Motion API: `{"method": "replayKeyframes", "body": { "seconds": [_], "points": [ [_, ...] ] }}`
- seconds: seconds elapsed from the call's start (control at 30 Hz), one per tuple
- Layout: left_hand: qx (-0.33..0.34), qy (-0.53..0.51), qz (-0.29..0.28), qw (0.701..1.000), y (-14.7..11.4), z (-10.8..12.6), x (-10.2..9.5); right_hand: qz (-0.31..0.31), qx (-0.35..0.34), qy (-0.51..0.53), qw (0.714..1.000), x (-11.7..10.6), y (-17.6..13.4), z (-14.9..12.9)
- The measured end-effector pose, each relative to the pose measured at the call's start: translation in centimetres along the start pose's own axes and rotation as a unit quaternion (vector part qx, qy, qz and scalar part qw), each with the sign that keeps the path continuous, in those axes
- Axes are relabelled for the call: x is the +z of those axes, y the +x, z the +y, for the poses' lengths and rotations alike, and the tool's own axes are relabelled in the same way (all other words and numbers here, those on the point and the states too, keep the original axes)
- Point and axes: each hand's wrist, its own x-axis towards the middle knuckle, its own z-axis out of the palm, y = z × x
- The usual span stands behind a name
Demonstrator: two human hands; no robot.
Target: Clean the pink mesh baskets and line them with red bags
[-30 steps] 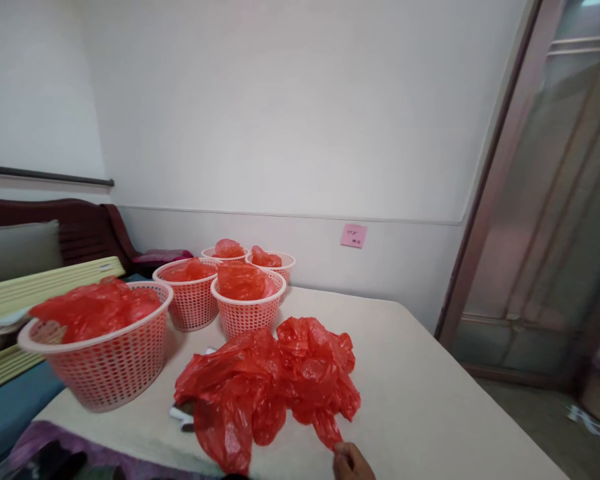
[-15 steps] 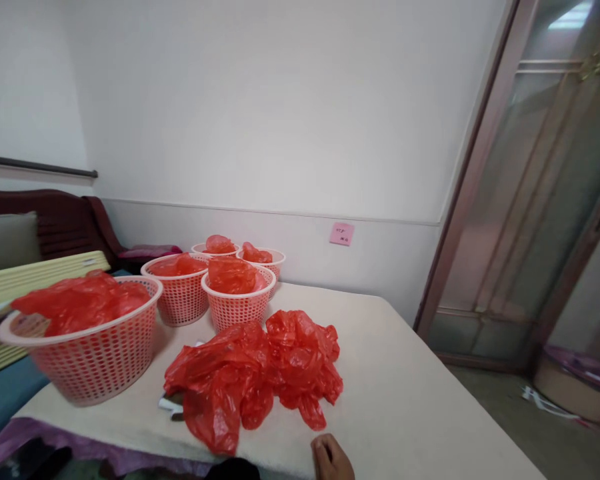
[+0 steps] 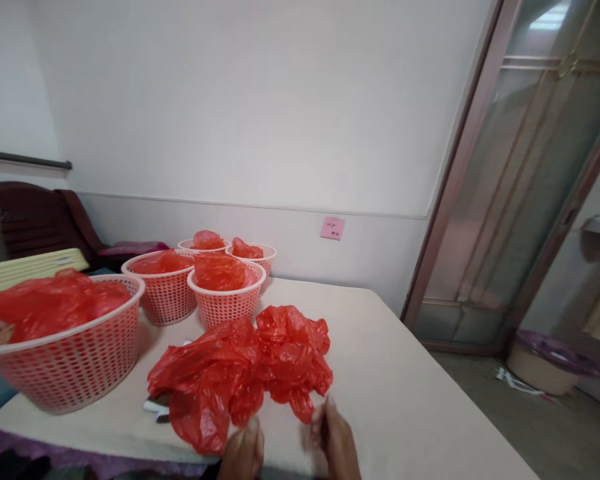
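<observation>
From the head view, five round, pink, perforated plastic baskets [image 3: 87, 370] each hold crumpled red plastic [image 3: 220, 272]. Before them, a heap of crumpled, translucent red plastic [image 3: 243, 370] partly covers a white-and-dark object [image 3: 155, 405] (too hidden to name). Left hand [image 3: 243, 448] and right hand [image 3: 335, 437] are at its near edge; blurred, so I cannot tell either grip's state. Everything rests on a pale-covered bench [image 3: 395, 400] near a white wall [image 3: 240, 120].

The left hand [image 3: 242, 453] and right hand [image 3: 336, 440] are bare. A black sleeve [image 3: 211, 472], partly visible, adjoins the left wrist near the worktop's [image 3: 405, 400] front edge.
</observation>
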Motion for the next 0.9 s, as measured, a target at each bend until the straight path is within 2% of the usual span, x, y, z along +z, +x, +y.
{"method": "replayKeyframes", "body": {
  "seconds": [0.03,0.1,0.17,0.23,0.3,0.4,0.6,0.9],
  "points": [
    [-0.006,-0.025,0.007,1.000,1.0,1.0,-0.5,-0.012,-0.007,0.035,0.999,0.6,-0.4,-3.1],
    [-0.011,-0.090,0.018,0.996,2.8,3.7,-1.8,-0.084,-0.050,0.057,0.994,1.8,-1.0,-9.4],
    [-0.003,-0.235,-0.005,0.972,4.2,7.0,-3.4,-0.133,-0.096,0.056,0.985,3.0,-1.3,-14.9],
    [0.013,-0.284,-0.008,0.959,4.9,10.2,-4.8,-0.150,-0.134,0.036,0.979,4.0,-1.6,-18.9],
    [0.017,-0.301,-0.002,0.954,5.1,12.5,-5.9,-0.149,-0.162,0.016,0.975,4.8,-1.9,-21.3],
    [0.016,-0.303,0.011,0.953,5.0,13.9,-6.5,-0.135,-0.181,-0.003,0.974,5.5,-2.4,-23.0],
    [0.021,-0.295,0.032,0.955,4.0,13.2,-6.9,-0.115,-0.191,-0.029,0.974,5.8,-3.3,-23.4],
    [0.031,-0.291,0.053,0.955,2.5,13.4,-8.6,-0.128,-0.179,-0.020,0.975,5.8,-4.3,-23.8]
  ]
}}
